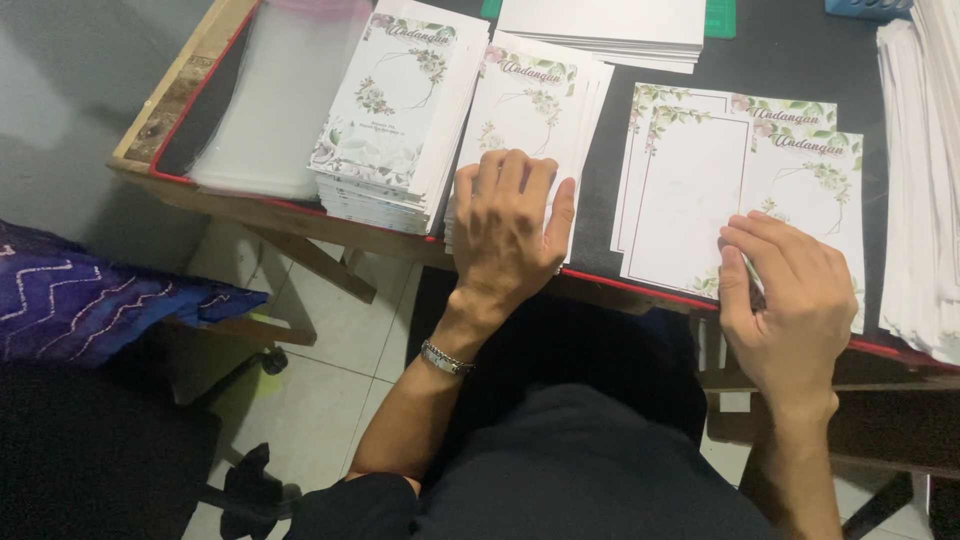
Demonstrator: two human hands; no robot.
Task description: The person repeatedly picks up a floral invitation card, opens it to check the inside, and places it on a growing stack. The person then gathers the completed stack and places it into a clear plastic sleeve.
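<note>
My left hand lies flat, fingers spread, on a stack of folded floral cards near the table's front edge. A metal watch band circles its wrist. My right hand rests on the lower right of an unfolded floral card sheet, fingers curled at the sheet's edge, pinching it. A second unfolded sheet lies under it, offset up and left. Another taller stack of folded floral cards stands left of the left hand.
A pile of clear plastic sleeves sits at the table's left end. White paper stacks lie at the back and along the right edge. The dark table has a red-trimmed wooden rim. A purple cloth lies lower left.
</note>
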